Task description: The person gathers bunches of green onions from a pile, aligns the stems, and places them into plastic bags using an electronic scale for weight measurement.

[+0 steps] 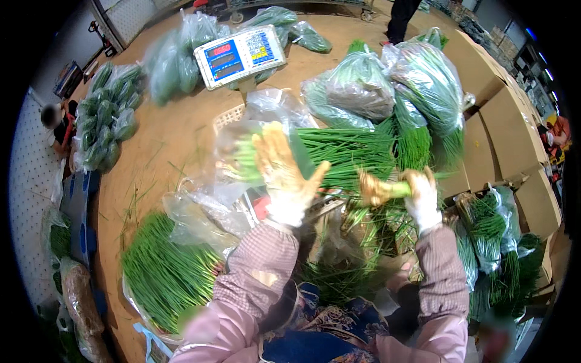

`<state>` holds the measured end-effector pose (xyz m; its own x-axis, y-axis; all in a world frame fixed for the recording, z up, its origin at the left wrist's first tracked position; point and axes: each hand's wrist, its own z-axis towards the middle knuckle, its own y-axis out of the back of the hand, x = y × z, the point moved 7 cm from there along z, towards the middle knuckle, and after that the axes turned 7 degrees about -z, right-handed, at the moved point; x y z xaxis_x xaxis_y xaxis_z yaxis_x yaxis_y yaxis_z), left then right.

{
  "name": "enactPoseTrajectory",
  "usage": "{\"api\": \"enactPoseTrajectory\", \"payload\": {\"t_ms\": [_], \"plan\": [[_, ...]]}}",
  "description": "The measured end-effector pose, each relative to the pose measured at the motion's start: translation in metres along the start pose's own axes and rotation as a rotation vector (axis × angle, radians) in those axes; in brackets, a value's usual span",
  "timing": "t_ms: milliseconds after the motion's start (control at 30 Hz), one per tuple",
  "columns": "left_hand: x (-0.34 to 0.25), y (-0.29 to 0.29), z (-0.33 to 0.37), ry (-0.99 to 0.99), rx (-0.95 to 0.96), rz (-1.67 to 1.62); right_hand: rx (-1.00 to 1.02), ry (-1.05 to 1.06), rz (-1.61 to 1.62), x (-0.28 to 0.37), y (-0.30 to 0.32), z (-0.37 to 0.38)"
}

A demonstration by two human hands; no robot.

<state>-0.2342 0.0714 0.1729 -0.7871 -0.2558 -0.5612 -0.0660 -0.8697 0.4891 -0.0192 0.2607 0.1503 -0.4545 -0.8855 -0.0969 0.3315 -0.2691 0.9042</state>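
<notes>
My left hand [284, 172], in a stained pale glove, lies spread with its thumb out over a clear plastic bag [233, 136]. Under and beside it stretches a pile of long green chives [351, 148], its pale ends inside the plastic. My right hand [420, 196], in a whitish glove, is closed round a small bunch of chives [399, 190]. Brown, rooty ends of that bunch point left, toward my left hand. Just beyond the pile stands a digital scale display [239, 57] with a lit red readout.
A big heap of loose chives [166, 266] sits at the lower left. Filled plastic bags [423, 78] crowd the far right beside cardboard boxes [508, 121]. More bagged greens [106, 118] stand at the left. Loose trimmings [387, 233] lie before me. A person's legs [402, 18] show at the back.
</notes>
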Motion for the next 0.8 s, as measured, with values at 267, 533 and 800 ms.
{"api": "enactPoseTrajectory", "payload": {"t_ms": [267, 533, 800], "plan": [[0.090, -0.017, 0.015, 0.215, -0.052, -0.348, 0.420, -0.095, 0.122, 0.125, -0.132, 0.172], [0.074, -0.007, 0.025, 0.120, -0.031, -0.272, 0.488, 0.118, 0.362, 0.228, -0.182, 0.184], [0.005, 0.013, 0.023, -0.119, -0.069, -0.236, -0.423, -0.933, 0.914, -0.029, -0.108, -0.001]]}}
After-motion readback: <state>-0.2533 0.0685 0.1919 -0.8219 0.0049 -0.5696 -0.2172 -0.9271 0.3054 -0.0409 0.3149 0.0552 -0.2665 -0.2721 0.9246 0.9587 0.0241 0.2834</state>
